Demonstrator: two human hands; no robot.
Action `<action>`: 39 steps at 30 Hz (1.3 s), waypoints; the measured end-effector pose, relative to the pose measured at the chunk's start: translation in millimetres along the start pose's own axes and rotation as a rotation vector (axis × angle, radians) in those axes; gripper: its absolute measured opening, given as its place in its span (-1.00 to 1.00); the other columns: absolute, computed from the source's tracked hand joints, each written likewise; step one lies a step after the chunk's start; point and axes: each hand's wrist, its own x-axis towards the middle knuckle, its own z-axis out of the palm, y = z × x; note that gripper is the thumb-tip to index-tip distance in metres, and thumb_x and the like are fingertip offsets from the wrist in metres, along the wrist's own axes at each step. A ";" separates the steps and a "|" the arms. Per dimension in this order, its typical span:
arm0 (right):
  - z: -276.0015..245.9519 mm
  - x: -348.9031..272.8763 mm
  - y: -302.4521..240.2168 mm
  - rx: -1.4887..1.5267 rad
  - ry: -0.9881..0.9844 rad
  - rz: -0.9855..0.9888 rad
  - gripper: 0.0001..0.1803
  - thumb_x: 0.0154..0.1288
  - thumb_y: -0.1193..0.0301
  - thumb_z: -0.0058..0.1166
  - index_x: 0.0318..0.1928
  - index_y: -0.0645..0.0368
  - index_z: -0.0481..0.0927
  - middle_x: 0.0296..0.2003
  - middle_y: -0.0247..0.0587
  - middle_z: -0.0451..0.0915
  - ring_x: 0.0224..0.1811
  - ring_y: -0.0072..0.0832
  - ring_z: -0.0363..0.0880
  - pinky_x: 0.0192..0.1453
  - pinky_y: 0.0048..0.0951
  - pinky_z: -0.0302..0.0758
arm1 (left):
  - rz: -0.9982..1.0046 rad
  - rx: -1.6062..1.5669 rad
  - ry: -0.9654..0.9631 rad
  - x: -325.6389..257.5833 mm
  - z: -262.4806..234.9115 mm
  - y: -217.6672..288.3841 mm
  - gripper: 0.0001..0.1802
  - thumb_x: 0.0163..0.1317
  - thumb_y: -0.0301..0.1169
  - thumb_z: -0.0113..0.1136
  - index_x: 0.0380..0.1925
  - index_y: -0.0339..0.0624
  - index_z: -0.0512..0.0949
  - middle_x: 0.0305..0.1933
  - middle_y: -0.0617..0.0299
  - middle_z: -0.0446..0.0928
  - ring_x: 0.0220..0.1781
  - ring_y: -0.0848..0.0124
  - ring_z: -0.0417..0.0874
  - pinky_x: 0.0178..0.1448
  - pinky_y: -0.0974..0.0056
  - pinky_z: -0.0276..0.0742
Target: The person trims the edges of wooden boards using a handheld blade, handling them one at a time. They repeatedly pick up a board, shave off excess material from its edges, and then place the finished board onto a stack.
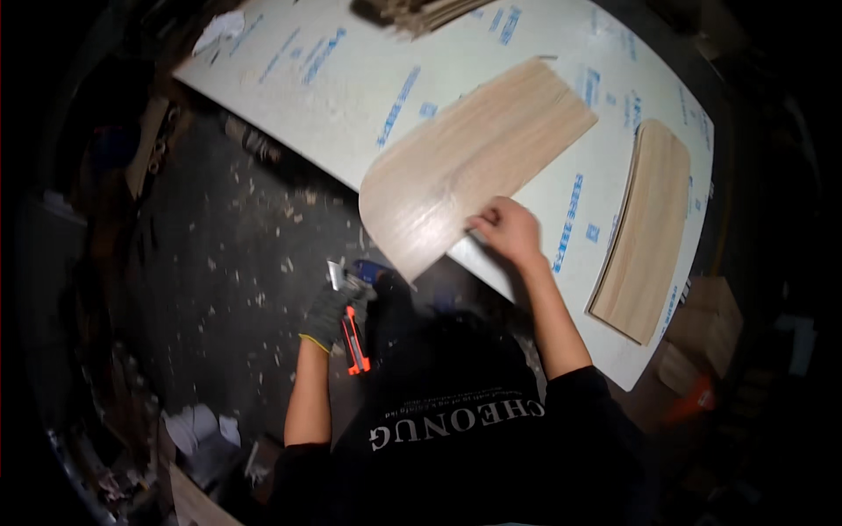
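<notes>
My left hand, in a grey glove, is shut on an orange utility knife with its blade pointing up, just off the near edge of the white board. My bare right hand pinches the near edge of a light wood-grain veneer sheet. That sheet lies on the board and its rounded corner hangs over the board's edge.
A second, narrower wood-grain strip lies on the board at the right. The dark floor at the left is strewn with scraps and chips. Crumpled paper lies at lower left; cardboard boxes stand at the right.
</notes>
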 end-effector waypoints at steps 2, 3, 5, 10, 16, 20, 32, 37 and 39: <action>50.2 -14.4 4.0 0.073 -0.058 -0.439 -0.43 -0.07 0.06 0.38 -0.08 0.12 0.64 0.03 -0.07 0.58 0.14 -0.12 0.51 0.20 -0.16 0.43 | -0.108 -0.311 0.132 -8.8 -9.9 -53.2 -0.81 0.24 -0.29 0.26 -0.24 -0.11 0.56 -0.47 0.28 0.54 -0.43 0.42 0.59 -0.34 0.25 0.56; 69.1 -19.0 -0.2 0.034 -0.098 -0.662 -0.35 -0.10 0.06 0.41 0.01 0.11 0.61 0.14 -0.10 0.53 0.25 -0.13 0.44 0.30 -0.14 0.37 | -0.129 -0.499 0.189 -19.8 -8.5 -70.1 -0.83 0.24 -0.32 0.27 -0.24 -0.10 0.54 -0.44 0.21 0.57 -0.47 0.40 0.59 -0.40 0.29 0.54; 91.5 -25.9 -12.2 -0.052 -0.091 -0.712 -0.30 -0.12 0.05 0.42 0.06 0.09 0.58 0.21 -0.12 0.47 0.32 -0.13 0.34 0.37 -0.09 0.27 | -0.151 -0.691 0.262 -35.9 -7.7 -108.6 -0.84 0.24 -0.36 0.28 -0.25 -0.10 0.52 -0.41 0.15 0.60 -0.52 0.38 0.59 -0.46 0.34 0.53; 114.9 -25.8 -1.9 -0.136 -0.081 -0.818 -0.30 -0.05 0.04 0.38 0.12 0.03 0.54 0.29 -0.20 0.39 0.42 -0.16 0.23 0.47 0.00 0.16 | -0.088 -0.510 0.313 -66.7 18.8 -143.2 -0.85 0.21 -0.39 0.30 -0.29 -0.11 0.52 -0.50 0.24 0.52 -0.55 0.41 0.54 -0.45 0.31 0.51; 111.3 -9.7 15.6 -0.087 -0.136 -1.033 -0.51 0.13 0.09 0.26 0.05 0.00 0.60 0.21 -0.31 0.51 0.31 -0.32 0.41 0.41 -0.14 0.29 | -0.145 -0.260 -0.055 -59.6 -13.3 -100.2 -0.54 0.25 -0.34 0.19 0.17 -0.10 0.43 -0.17 0.05 0.62 -0.25 0.28 0.70 -0.28 0.19 0.64; 80.4 35.9 35.7 -0.098 -0.125 -0.902 -0.45 0.14 0.05 0.24 0.12 -0.03 0.57 0.25 -0.25 0.46 0.35 -0.25 0.35 0.45 -0.10 0.21 | 0.354 1.142 0.177 -68.6 41.9 -32.5 -0.40 0.33 -0.23 0.08 0.33 -0.20 0.30 0.17 -0.13 0.50 0.17 -0.08 0.53 0.24 0.04 0.43; 24.9 113.7 64.4 -0.286 0.167 -0.381 -0.17 0.14 -0.08 0.14 0.37 -0.04 0.29 0.43 0.00 0.14 0.51 -0.03 0.01 0.53 0.11 -0.07 | 0.470 1.651 -0.108 -39.6 77.1 32.4 -0.57 0.29 -0.20 0.06 0.14 -0.01 0.48 -0.18 -0.05 0.64 -0.19 -0.01 0.67 -0.13 -0.03 0.56; 25.0 114.7 64.3 -0.280 0.173 -0.391 -0.18 0.13 -0.07 0.15 0.36 -0.04 0.30 0.42 0.00 0.15 0.50 -0.04 0.02 0.54 0.09 -0.07 | 0.262 1.777 -0.080 -36.9 84.9 35.2 -0.63 0.29 -0.21 0.06 0.07 -0.04 0.50 -0.29 -0.06 0.64 -0.26 -0.03 0.67 -0.20 -0.06 0.56; 25.3 115.1 63.1 -0.276 0.172 -0.392 -0.19 0.13 -0.06 0.15 0.36 -0.04 0.31 0.42 0.00 0.16 0.50 -0.04 0.02 0.54 0.09 -0.06 | 0.265 1.787 -0.071 -38.0 85.9 33.5 -0.65 0.29 -0.22 0.05 0.04 -0.05 0.50 -0.33 -0.06 0.64 -0.28 -0.04 0.67 -0.22 -0.07 0.56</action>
